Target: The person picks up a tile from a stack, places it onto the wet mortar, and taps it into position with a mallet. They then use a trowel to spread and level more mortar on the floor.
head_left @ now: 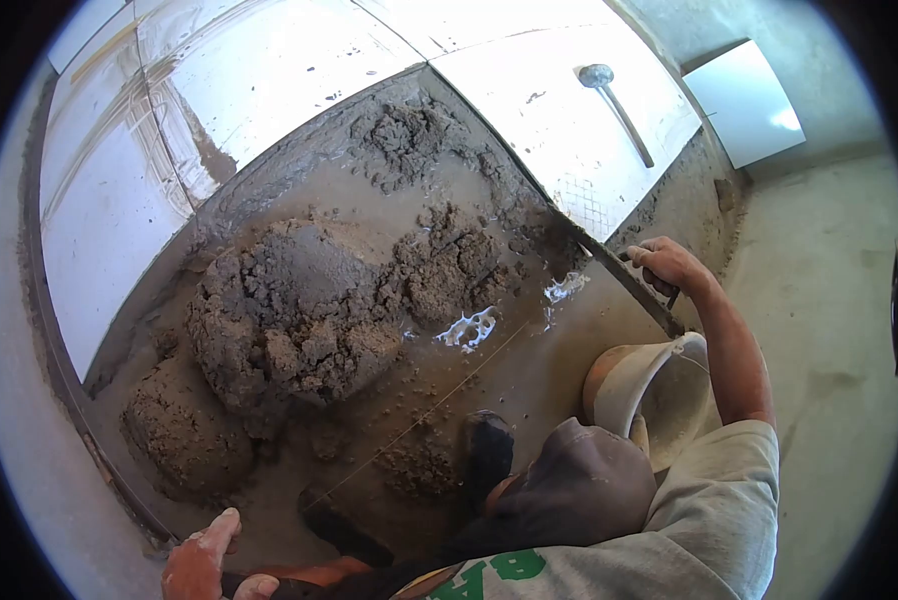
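Observation:
My right hand [669, 268] is closed around the handle of a long, flat, mortar-smeared trowel [624, 275]. The trowel lies slantwise beside the corner of the white tiles [569, 110], above wet grey mud. At the bottom left, my left hand [204, 560] is raised with its fingers apart and nothing visible in it. Mounds of wet mortar [309, 310] lie in the middle, between the tiles and my boots [489, 450]. A thin string [429, 410] runs diagonally over the mud.
A mortar-stained bucket [659, 390] stands tilted by my right forearm. On the tiles at upper right lies a mallet [597, 76]. A loose white tile [744, 103] leans near the wall. More tiles [109, 220] lie at left, beside a wall edge [54, 340].

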A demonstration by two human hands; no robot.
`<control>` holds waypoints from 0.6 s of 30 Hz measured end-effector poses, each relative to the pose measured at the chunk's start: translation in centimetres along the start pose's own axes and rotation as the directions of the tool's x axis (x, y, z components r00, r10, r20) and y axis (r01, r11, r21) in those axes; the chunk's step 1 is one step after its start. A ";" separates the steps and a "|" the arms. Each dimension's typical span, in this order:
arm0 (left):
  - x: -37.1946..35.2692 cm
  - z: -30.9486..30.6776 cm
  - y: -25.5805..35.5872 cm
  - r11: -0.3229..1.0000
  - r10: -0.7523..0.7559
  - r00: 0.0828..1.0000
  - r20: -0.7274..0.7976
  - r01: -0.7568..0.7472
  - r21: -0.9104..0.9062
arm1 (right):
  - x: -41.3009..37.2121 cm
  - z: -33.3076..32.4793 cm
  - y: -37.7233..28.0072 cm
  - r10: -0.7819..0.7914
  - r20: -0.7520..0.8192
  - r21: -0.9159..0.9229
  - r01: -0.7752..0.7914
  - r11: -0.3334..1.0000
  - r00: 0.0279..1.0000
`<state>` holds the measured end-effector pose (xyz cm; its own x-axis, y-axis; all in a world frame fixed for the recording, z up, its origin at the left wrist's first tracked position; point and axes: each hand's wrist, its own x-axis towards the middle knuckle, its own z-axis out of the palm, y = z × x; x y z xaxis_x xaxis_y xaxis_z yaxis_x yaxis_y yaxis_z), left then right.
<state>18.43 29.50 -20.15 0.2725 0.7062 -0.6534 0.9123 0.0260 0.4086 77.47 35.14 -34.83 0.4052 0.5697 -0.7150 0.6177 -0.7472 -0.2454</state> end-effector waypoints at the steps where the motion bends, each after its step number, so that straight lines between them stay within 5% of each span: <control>1: 0.0 0.0 0.0 1.000 0.004 1.000 0.004 -0.004 0.003 | -0.3 -0.1 -0.2 0.009 -0.001 -0.020 -0.009 1.000 1.000; 7: -0.3 0.5 -0.2 1.000 -0.001 1.000 -0.019 0.001 0.018 | -2.5 -0.1 -2.2 0.049 -0.014 -0.121 -0.051 0.991 0.999; 9: -0.6 1.2 -0.4 0.998 0.070 0.980 -0.189 -0.070 0.009 | -3.6 0.1 -3.4 0.031 -0.008 -0.144 -0.032 0.989 0.999; 12: -0.4 0.1 -0.4 1.000 0.014 1.000 -0.010 -0.014 -0.020 | -4.5 1.6 -4.8 -0.098 0.020 -0.156 0.100 0.983 0.995; 14: -0.4 0.1 -0.4 1.000 0.012 1.000 0.002 -0.012 -0.022 | -4.2 3.4 -5.4 -0.378 0.039 -0.187 0.379 0.907 0.925; 15: -0.6 0.2 -0.4 1.000 0.003 1.000 0.008 -0.002 -0.027 | -4.4 4.6 -6.3 -0.394 0.052 -0.182 0.397 0.900 0.918; 17: -0.9 0.7 -0.5 0.999 0.052 0.994 -0.092 -0.051 0.013 | -5.4 7.7 -8.6 -0.560 0.091 -0.237 0.565 0.791 0.823; 18: -1.0 1.0 -0.6 0.990 0.136 0.975 -0.174 -0.127 0.060 | -5.3 9.5 -9.7 -0.597 0.116 -0.075 0.607 0.791 0.794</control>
<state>17.91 28.08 -20.45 0.3365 0.8156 -0.4707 0.8871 -0.1068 0.4491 62.91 36.11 -34.86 -0.1256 0.8587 -0.4969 0.7854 -0.2199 -0.5786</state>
